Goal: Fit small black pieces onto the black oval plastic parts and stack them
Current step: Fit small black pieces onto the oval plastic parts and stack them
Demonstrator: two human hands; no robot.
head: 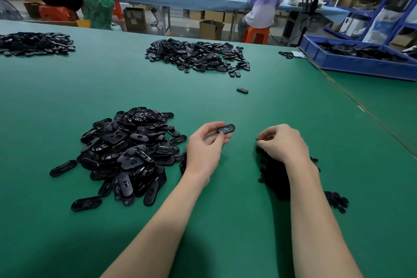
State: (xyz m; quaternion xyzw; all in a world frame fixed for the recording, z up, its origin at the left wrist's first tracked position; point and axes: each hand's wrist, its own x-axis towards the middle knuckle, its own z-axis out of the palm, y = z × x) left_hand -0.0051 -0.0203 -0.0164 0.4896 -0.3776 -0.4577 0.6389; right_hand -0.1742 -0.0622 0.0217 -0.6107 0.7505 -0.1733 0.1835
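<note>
— Both hands are up over the green table [225,101]. What is each doing?

— Her or his left hand [204,143] pinches one black oval part [226,129] by its near end, thumb on top and fingers curled beneath, so the part sticks out flat to the right. The right hand [283,140] hovers just above the heap of small black pieces [274,174], fingers curled with the tips drawn together. Whether a piece sits between those tips cannot be told; it is too small and hidden.

— And the rest of the stock?

— A pile of oval parts [128,153] lies just left of the left hand. A far pile [196,55] sits well beyond, with a lone part [242,90] between it and the hands.

— So how should the fitting go?

— Probably best to keep the oval level with its recessed face up and the fingers clear of the slot. The right hand would bring a single piece over, line it up with the opening, then press straight down so it seats evenly rather than cocked.
</note>
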